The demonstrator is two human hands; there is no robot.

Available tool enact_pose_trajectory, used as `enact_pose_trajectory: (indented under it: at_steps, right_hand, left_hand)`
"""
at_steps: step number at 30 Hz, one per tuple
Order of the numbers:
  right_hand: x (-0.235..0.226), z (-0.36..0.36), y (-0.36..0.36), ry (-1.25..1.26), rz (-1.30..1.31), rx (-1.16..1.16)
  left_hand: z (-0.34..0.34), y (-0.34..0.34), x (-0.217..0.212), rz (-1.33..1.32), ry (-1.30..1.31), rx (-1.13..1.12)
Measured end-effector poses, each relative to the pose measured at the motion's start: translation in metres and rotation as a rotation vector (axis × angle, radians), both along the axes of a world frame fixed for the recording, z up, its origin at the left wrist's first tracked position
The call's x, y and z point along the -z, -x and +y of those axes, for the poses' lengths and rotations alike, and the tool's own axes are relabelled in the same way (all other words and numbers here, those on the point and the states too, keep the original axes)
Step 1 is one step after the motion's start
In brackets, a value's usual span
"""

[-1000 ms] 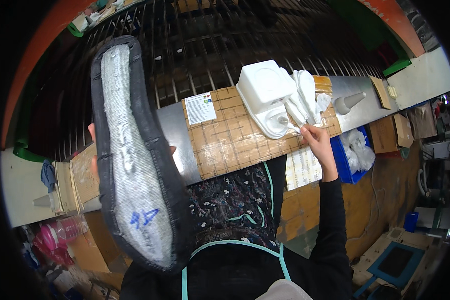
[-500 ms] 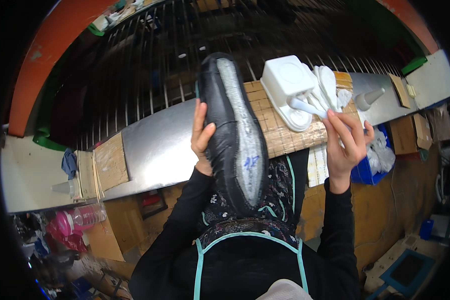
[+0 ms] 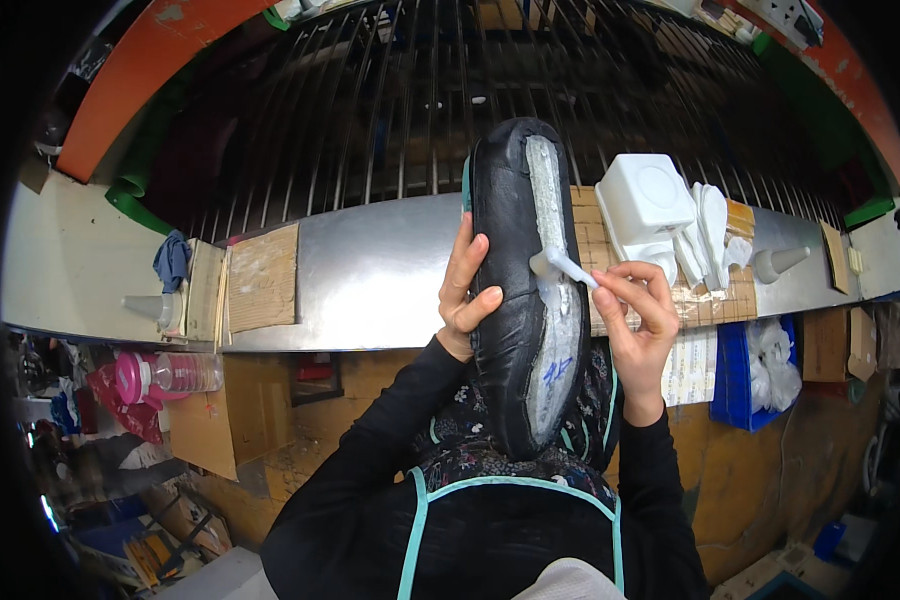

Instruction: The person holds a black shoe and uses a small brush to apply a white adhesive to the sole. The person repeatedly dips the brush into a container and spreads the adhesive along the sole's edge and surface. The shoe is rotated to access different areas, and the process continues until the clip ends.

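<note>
A black leather shoe upper [image 3: 502, 230] stands bottom-up and lengthwise before me, with a rough pale strip [image 3: 555, 370] down its middle and blue handwriting near its close end. My left hand [image 3: 462, 295] grips its left side, the thumb on the leather and the other fingers partly behind it. Pinched between the fingertips of my right hand [image 3: 642, 325] is a small white brush [image 3: 576, 270]. Its head rests on the underside, about halfway along, where the strip meets the leather edge. Whitish wet marks show just below the head.
Right of the shoe, a white plastic container [image 3: 646, 198] and white shoe-shaped pieces [image 3: 707, 235] sit on taped cardboard [image 3: 740, 300]. A grey cone [image 3: 780, 262] lies farther right. Metal rollers [image 3: 370, 130] run behind the steel ledge [image 3: 370, 290]. A blue bin [image 3: 735, 400] holds plastic bags below.
My right hand has brought the brush left from beside the white container onto the shoe's underside. The view has shifted, and my left hand still holds the shoe.
</note>
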State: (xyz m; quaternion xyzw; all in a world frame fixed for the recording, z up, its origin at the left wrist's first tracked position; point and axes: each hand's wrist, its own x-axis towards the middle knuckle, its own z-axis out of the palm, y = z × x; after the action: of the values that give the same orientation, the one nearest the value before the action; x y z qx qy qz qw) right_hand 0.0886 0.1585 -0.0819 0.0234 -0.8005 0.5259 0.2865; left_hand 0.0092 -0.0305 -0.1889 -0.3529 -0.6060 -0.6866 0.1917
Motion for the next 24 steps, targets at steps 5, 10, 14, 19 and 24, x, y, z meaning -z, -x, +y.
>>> enact_pose_trajectory:
  at_steps: [5,10,14,19,24]
  right_hand:
    - [-0.009,-0.004,0.019,-0.053,0.032,0.009]
    - [-0.020,-0.007,0.033,-0.084,0.070,0.007]
    - [-0.027,-0.006,0.045,-0.171,0.129,0.020]
    - [-0.035,-0.003,0.057,-0.225,0.168,0.041]
    - [-0.042,-0.001,0.069,-0.315,0.238,0.101]
  left_hand:
    - [-0.005,-0.002,-0.002,0.106,0.016,-0.024]
    - [-0.011,-0.002,-0.006,0.196,0.059,-0.055]
    - [-0.014,-0.005,-0.010,0.174,0.054,-0.012]
    - [-0.012,-0.005,-0.022,0.222,0.066,-0.084]
    - [-0.007,0.000,-0.033,0.415,0.042,-0.246]
